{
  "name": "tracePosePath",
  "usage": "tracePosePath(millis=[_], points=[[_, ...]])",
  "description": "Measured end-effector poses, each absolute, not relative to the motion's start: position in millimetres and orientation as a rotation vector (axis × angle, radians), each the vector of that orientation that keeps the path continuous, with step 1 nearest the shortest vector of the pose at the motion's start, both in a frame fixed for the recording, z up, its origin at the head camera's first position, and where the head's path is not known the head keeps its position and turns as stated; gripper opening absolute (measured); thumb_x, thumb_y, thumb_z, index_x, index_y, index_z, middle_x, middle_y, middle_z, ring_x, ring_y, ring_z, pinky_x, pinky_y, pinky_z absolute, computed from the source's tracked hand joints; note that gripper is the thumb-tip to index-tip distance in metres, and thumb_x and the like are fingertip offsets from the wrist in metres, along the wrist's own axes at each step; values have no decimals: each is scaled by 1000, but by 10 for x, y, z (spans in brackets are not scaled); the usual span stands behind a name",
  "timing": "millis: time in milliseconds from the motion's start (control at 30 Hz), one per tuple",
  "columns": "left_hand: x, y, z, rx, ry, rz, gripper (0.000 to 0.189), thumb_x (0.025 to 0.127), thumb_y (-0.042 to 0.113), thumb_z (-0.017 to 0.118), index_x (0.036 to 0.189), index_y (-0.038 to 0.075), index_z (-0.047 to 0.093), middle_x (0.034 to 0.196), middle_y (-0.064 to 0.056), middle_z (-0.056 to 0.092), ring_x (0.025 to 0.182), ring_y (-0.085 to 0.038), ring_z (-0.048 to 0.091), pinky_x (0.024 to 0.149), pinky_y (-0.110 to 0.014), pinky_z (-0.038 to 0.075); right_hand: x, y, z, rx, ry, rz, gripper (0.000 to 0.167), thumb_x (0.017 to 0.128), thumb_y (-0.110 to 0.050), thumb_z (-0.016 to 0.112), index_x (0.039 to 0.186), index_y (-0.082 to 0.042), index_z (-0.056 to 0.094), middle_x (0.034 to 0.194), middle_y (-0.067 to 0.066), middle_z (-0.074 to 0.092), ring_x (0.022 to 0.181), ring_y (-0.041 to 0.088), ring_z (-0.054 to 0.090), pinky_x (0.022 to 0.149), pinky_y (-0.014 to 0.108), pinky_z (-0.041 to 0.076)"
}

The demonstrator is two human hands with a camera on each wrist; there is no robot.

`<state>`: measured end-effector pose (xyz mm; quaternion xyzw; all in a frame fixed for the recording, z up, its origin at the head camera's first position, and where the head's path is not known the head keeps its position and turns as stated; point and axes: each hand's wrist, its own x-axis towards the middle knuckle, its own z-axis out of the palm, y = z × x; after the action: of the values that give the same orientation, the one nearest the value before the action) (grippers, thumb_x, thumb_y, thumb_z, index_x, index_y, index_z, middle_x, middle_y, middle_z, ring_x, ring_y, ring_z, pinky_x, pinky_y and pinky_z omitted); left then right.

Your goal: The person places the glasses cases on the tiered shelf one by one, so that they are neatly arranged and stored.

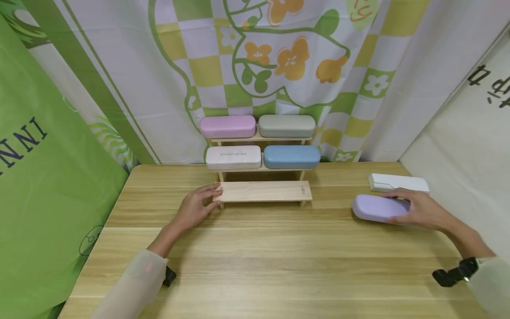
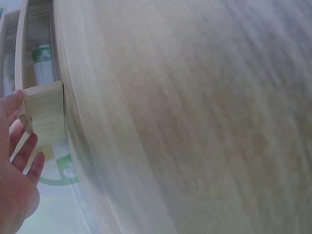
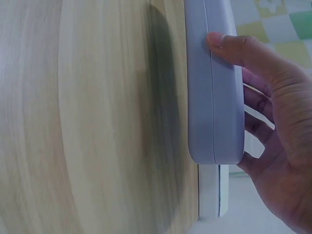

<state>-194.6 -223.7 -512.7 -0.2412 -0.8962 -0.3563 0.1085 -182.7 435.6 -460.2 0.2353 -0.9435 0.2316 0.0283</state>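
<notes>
In the head view my right hand (image 1: 424, 210) grips a lavender glasses case (image 1: 376, 208) at its right end. The right wrist view shows the thumb on the near side of the lavender case (image 3: 214, 97), across its seam, with fingers behind; its shadow falls on the tabletop apart from it. My left hand (image 1: 196, 206) touches the left end of the bare bottom shelf of a wooden tiered stand (image 1: 263, 191). Its thumb lies at the front edge, the other fingers loosely spread, as the left wrist view of this hand (image 2: 17, 180) shows.
Pink (image 1: 228, 127) and grey-green (image 1: 287, 126) cases stand on the top shelf, speckled white (image 1: 233, 157) and blue (image 1: 291, 157) ones on the middle shelf. A white case (image 1: 398, 182) lies just behind the lavender one. Curtains hang behind the wooden table (image 1: 279, 266).
</notes>
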Motion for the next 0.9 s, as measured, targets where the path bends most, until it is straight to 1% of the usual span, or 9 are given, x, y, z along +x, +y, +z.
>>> tracePosePath(millis=[267, 500, 767, 900], points=[[-1963, -2225, -5080, -734, -2647, -1047, 35, 91, 10, 85, 125, 4, 77, 146, -13, 64, 134, -37, 63, 113, -53, 51, -1863, 4176, -4577, 804, -2851, 733, 65, 64, -24, 104, 122, -11, 76, 117, 11, 77, 101, -5, 56, 79, 9, 43], [-1961, -2220, -5040, -736, -2661, -1039, 35, 91, 10, 84, 125, 4, 77, 147, -13, 64, 135, -37, 62, 113, -54, 51, -1885, 3972, -4510, 854, -2812, 701, 63, 64, -27, 104, 120, -14, 77, 113, 3, 77, 96, -1, 59, 72, 14, 47], [-1947, -2234, -5061, -745, -2665, -1029, 35, 92, 10, 84, 125, 4, 77, 147, -13, 64, 135, -38, 62, 113, -55, 51, -1889, 3725, -4431, 898, -2801, 722, 63, 65, -29, 104, 120, -15, 77, 114, 1, 78, 97, 2, 61, 73, 16, 48], [-1946, -2236, -5056, -743, -2664, -1009, 35, 91, 10, 85, 125, 4, 77, 147, -13, 64, 134, -38, 62, 112, -55, 51, -1908, 3603, -4384, 918, -2813, 721, 64, 65, -32, 103, 121, -15, 77, 117, 1, 77, 101, 7, 64, 76, 18, 50]])
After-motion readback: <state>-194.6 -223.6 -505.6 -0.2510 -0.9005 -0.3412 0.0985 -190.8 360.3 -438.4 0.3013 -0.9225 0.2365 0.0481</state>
